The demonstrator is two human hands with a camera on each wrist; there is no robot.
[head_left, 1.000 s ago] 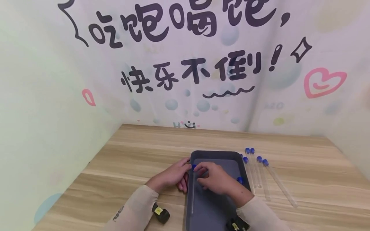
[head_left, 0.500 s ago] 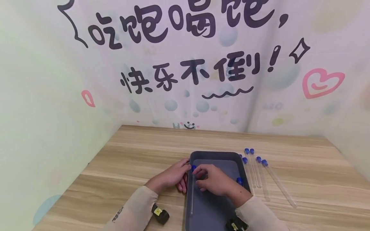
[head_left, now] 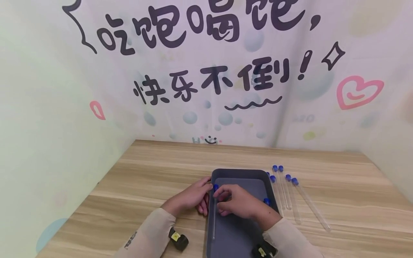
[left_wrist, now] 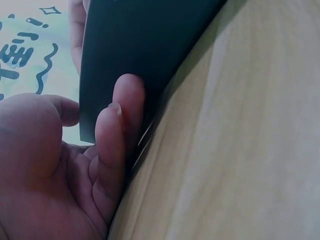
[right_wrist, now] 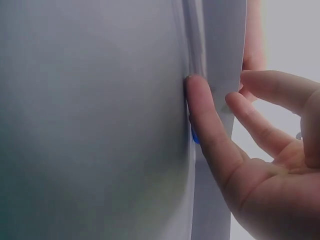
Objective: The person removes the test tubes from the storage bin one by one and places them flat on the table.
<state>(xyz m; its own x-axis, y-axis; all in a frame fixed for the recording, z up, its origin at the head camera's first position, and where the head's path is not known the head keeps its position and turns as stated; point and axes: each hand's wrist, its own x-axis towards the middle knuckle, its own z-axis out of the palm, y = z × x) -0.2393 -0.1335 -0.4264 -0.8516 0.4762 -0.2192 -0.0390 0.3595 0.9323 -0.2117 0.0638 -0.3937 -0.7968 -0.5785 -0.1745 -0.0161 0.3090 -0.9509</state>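
Observation:
A clear test tube [head_left: 214, 224] with a blue cap lies along the left inner wall of a dark grey tray [head_left: 241, 172]. My right hand [head_left: 237, 202] reaches into the tray beside that tube, fingers loosely bent. In the right wrist view, one fingertip [right_wrist: 199, 87] rests at the tube, whose blue cap [right_wrist: 195, 136] shows partly behind the finger. My left hand [head_left: 193, 195] is at the tray's left side, thumb at the rim. The left wrist view shows its fingers [left_wrist: 129, 95] against the tray's outer wall [left_wrist: 132, 40].
Another blue cap [head_left: 266, 201] shows inside the tray at its right wall, partly behind my right arm. Several blue-capped test tubes [head_left: 311, 204] lie on the wooden table [head_left: 167, 157] right of the tray. A printed wall cloth [head_left: 213, 122] stands behind the table.
My right hand has shifted slightly left, closer to the tube at the left wall. The left hand keeps its place at the tray.

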